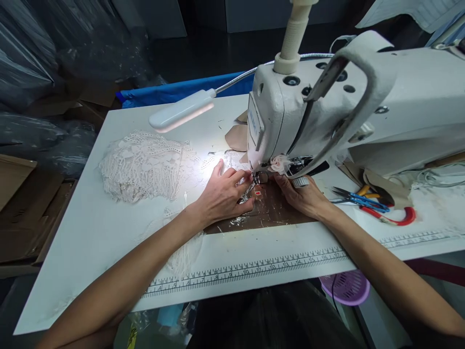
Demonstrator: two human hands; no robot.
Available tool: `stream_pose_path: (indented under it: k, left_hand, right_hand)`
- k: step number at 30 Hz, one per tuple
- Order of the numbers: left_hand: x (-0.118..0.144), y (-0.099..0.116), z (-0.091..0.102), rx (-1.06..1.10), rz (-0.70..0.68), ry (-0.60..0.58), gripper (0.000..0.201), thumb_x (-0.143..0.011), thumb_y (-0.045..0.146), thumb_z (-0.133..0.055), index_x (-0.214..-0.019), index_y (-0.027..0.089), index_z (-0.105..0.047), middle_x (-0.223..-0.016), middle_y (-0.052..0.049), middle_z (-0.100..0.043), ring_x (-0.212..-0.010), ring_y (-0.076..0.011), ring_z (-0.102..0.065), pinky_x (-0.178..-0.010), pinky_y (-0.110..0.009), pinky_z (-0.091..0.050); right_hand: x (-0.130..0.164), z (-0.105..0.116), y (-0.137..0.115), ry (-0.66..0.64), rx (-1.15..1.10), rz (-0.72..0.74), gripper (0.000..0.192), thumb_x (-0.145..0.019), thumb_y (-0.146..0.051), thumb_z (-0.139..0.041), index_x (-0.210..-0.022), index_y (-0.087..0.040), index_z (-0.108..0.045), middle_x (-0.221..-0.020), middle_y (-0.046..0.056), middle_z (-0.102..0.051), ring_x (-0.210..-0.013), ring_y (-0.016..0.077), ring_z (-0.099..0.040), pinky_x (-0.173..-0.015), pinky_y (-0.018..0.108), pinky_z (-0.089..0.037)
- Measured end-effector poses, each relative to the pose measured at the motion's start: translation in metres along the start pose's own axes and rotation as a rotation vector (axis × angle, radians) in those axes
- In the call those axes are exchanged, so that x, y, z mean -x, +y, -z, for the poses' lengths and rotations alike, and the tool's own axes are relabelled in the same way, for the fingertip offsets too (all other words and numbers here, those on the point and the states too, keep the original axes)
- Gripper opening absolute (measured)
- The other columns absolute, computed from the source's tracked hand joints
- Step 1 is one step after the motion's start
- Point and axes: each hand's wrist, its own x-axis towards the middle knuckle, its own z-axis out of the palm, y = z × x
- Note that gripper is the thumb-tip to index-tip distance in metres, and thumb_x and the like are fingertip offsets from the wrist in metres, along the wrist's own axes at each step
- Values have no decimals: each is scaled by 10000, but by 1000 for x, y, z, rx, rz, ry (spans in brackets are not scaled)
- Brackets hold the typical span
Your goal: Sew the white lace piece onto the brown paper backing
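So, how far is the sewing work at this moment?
Done: I cannot tell; no finished seam shows. In hand: the left hand and right hand press a lace piece flat at the needle of the sewing machine. Left: a lace pile lies beside it on the table.

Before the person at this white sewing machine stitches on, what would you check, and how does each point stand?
1. Left hand flat on the white lace fabric beside the needle: ok.
2. Right hand steadying the work just right of the presser foot: ok.
3. Fingertips out of the needle's path: cannot tell, they lie very close.
4. White gooseneck lamp lighting the needle area: ok.
5. Blue-handled scissors lying away from the seam: ok.
6. Thread through the needle: cannot tell.
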Motion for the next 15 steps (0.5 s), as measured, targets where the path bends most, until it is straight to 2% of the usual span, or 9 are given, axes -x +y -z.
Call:
stream_pose_path:
  k: [2,6,9,12,15]
  left_hand:
    - [0,0,-1,-9,5,-1,373,-931,434,-442,-1112,176,-641,-1051,-106,-633,-846,-231,-562,-894,-514,-434]
    - [1,2,-3,-18,24,22,374,-949,398,-433,-1158,144,-611,-1097,-126,-628,-893,-241,-571,-925,-517,-415]
    - [1,5,-1,-38,101,37,355,-962,370,-423,-1167,131,-589,-1089,-138,-621,-961,-252,-567,-971,-514,-387]
    - [-3,4,3,-51,149,-20,335,-981,317,-374,-1138,116,-592,-1041,-143,-629,-969,-258,-574,-974,-507,-377]
    - [-12,-9,4,-18,100,-119,342,-985,280,-344,-1105,111,-616,-1002,-147,-642,-977,-280,-590,-939,-504,-397]
  right_hand:
    - [3,0,-2,6,-39,-71,407,-980,-460,-358,-944,-169,-640,-934,115,-668,-811,241,-636,-707,347,-482]
    - [5,-2,-1,79,-28,-24,256,-932,-360,-461,-891,-173,-631,-890,99,-653,-790,222,-620,-697,325,-473]
    - [4,-3,3,154,-25,-6,168,-883,-282,-500,-784,-182,-590,-789,66,-617,-716,196,-596,-643,296,-463]
    - [4,-2,3,172,-28,6,136,-859,-253,-510,-759,-184,-573,-793,56,-607,-695,184,-589,-627,284,-460]
    - [6,-2,1,152,8,2,134,-854,-239,-498,-792,-177,-599,-846,74,-618,-729,197,-602,-645,294,-471]
